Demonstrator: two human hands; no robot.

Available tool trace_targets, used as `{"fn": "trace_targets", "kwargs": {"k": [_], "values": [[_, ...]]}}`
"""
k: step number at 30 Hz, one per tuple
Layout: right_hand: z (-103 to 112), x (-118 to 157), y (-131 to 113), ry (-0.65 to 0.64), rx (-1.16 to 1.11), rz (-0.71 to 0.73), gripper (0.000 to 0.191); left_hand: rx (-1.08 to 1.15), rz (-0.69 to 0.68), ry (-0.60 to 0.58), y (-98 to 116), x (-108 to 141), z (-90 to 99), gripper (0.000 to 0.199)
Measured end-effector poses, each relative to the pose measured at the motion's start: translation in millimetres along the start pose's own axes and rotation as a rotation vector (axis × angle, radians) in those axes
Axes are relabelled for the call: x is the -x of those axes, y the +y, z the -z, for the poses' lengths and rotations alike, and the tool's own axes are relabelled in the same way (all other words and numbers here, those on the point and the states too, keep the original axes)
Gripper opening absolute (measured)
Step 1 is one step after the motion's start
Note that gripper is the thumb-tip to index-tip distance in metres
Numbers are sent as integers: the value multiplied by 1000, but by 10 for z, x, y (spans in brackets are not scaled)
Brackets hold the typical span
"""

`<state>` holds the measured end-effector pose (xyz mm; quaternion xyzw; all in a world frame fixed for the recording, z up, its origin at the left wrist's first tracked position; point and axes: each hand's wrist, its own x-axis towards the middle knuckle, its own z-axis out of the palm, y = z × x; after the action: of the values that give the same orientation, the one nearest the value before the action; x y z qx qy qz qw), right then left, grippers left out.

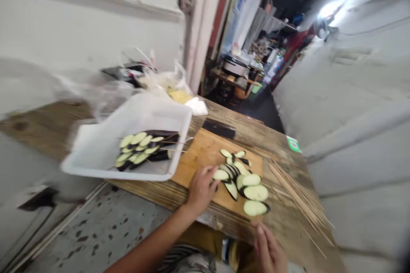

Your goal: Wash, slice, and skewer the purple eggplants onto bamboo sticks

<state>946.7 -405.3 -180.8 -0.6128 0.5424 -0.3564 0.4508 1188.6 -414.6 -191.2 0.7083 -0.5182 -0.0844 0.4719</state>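
The left hand (201,192) is on the wooden cutting board (205,158), half curled, with its fingers (211,173) bent down right by the eggplant slices (255,193). I cannot tell if it has hold of a slice, because the fingers hide what is under them. The right hand (268,249) is a bit open, low in the view, blurry and cut off at the bottom, and I can see nothing in it. Between the two hands and just ahead of them lie about ten slices, but some sit on top of each other, so the count is hard. Just ahead of the right hand, on the wooden table (275,149), is a big bunch of thin bamboo sticks (301,200), too many to count. Ahead of the left hand, past the board, is one flat black thing (218,128) that may be a cleaver, but it is hard to make out. Farther left sits one white plastic tray (128,123) with more eggplant slices on sticks (141,149), and at least three stick ends poke out. Far ahead of the hands is one pot (235,67)
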Motion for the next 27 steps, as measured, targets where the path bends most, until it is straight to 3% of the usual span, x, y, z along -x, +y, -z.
{"fn": "trace_targets", "kwargs": {"k": [7, 13, 17, 19, 23, 27], "values": [[118, 151, -30, -42, -150, -30, 36, -5, 12, -26, -73, -41, -51, 36], [239, 223, 47, -70, -161, -7, 36, 211, 224, -21, -36, -98, -9, 28], [267, 239, -24, -173, -132, 71, 35, 322, 330, -11, 163, -176, 121, 31], [259, 247, -65, -235, -108, 124, 35, 531, 434, -21, 310, -219, 168, 29], [240, 270, -111, -345, -50, 218, 32, 1023, 791, -137, 580, -274, 184, 17], [248, 297, -144, -408, 3, 293, 29, 1130, 957, -137, 722, -293, 158, 17]]}}
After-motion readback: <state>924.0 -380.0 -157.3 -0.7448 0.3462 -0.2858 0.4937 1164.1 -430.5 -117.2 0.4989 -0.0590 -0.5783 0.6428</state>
